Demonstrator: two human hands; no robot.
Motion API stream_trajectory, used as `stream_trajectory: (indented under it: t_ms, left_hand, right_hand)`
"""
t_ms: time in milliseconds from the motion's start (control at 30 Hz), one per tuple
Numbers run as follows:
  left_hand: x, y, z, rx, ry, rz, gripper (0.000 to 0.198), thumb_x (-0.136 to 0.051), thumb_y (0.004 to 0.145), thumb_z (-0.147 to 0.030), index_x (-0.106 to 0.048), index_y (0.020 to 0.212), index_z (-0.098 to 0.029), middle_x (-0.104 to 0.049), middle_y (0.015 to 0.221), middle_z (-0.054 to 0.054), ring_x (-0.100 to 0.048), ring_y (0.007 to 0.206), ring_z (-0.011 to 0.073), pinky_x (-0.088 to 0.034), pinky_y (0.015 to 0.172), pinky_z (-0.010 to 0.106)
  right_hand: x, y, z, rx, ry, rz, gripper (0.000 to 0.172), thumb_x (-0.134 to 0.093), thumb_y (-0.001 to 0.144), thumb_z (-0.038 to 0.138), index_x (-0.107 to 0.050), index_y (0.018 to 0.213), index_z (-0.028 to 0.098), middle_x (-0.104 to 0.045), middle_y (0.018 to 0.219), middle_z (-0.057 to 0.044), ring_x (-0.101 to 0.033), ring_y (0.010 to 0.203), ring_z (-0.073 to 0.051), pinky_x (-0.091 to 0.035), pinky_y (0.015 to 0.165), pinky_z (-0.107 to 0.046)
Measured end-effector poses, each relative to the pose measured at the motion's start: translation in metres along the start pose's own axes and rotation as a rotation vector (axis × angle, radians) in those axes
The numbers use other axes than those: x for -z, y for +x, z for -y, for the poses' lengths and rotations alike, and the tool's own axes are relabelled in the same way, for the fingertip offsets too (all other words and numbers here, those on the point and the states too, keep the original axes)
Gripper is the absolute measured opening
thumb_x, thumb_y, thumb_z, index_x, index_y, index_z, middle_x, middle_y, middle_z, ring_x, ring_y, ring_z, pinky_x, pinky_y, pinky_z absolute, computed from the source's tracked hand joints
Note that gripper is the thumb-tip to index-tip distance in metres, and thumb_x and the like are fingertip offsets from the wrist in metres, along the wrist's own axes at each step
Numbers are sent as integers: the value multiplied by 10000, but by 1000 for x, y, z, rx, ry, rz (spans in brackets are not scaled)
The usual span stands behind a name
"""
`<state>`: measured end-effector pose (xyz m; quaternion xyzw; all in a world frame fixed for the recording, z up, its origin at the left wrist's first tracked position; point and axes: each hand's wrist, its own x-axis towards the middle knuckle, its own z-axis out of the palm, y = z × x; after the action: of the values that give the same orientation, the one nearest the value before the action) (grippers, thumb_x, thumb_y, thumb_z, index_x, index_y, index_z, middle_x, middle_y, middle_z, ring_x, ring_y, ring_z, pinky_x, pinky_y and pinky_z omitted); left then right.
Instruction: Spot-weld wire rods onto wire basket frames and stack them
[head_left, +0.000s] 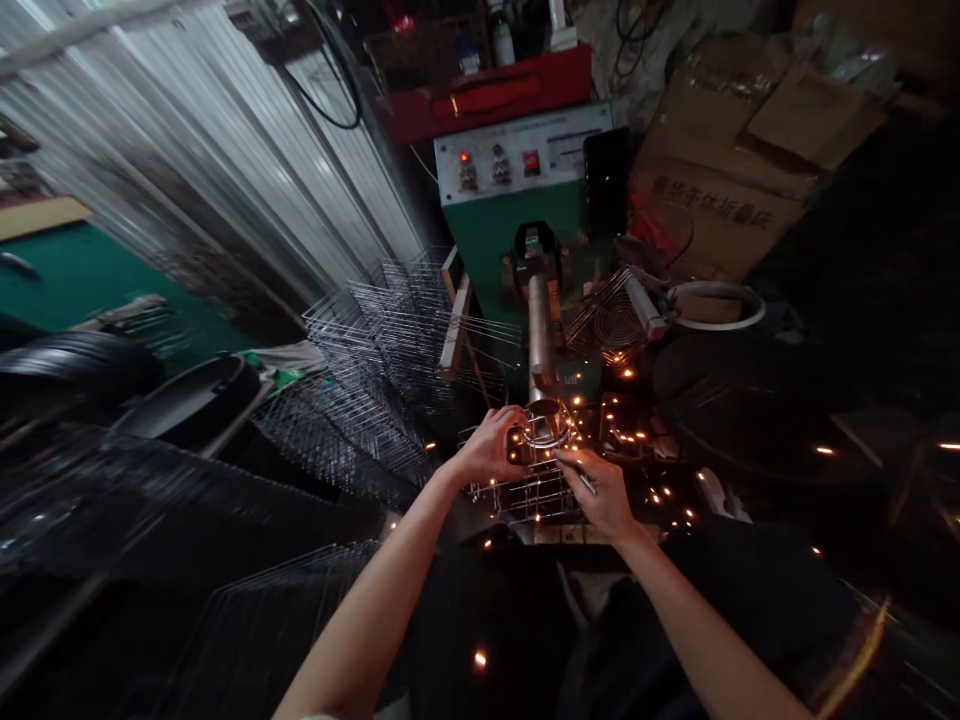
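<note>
Both hands meet at the tip of a welding machine's metal arm [540, 325]. My left hand [491, 446] curls its fingers round the left side of a small metal ring [546, 428] just under the arm's end. On the ring's right, my right hand [600, 492] pinches a short, thin metal piece [585, 482] near the ring's edge. Orange sparks fly out around the ring, mostly to the right. Just below the hands lies a wire grid [536, 498].
The green machine [480, 230] with a lit red lamp stands ahead. Stacked wire racks [382, 350] are to the left, near black round pans [187, 395]. A cardboard box [720, 190] and a metal hoop [716, 305] are at the right.
</note>
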<state>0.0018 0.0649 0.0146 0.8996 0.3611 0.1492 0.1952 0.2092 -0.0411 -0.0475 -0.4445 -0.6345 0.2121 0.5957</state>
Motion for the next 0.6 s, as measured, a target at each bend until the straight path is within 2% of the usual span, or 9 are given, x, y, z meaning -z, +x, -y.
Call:
stream_trajectory:
  t_ms: [167, 400, 533, 600]
  left_hand:
    - [-1, -2, 3, 57, -65, 48, 723, -856, 556, -385, -542, 1187, -223, -595, 1265, 83, -565, 1183, 318, -359, 1110, 508]
    - [-2, -3, 5, 11, 58, -15, 796, -863, 514, -380, -523, 1211, -202, -517, 1378, 144, -488, 1292, 363, -271, 1162, 560]
    - [-4, -3, 4, 35, -61, 24, 697, -846, 554, -374, -551, 1166, -221, -580, 1298, 98, -557, 1197, 321, -371, 1111, 500]
    - [-6, -3, 3, 37, -61, 39, 707, -847, 541, -363, -548, 1167, -225, -580, 1287, 92, -565, 1176, 322, -401, 1086, 490]
  right_hand:
    - [4, 2, 6, -41, -39, 28, 210, -616, 940, 219, -744, 1099, 268, -774, 1029, -36, -736, 949, -209, -585, 865, -340]
    - [0, -2, 1, -16, -15, 12, 241, -597, 944, 218, -743, 1126, 274, -772, 1031, -40, -735, 941, -204, -595, 863, -346]
    - [4, 1, 5, -34, -36, 20, 234, -600, 948, 242, -750, 1124, 275, -772, 1039, -46, -736, 942, -213, -593, 877, -357]
    - [6, 2, 5, -33, -47, 34, 228, -602, 946, 243, -755, 1112, 275, -774, 1026, -45, -737, 935, -213, -595, 867, -352]
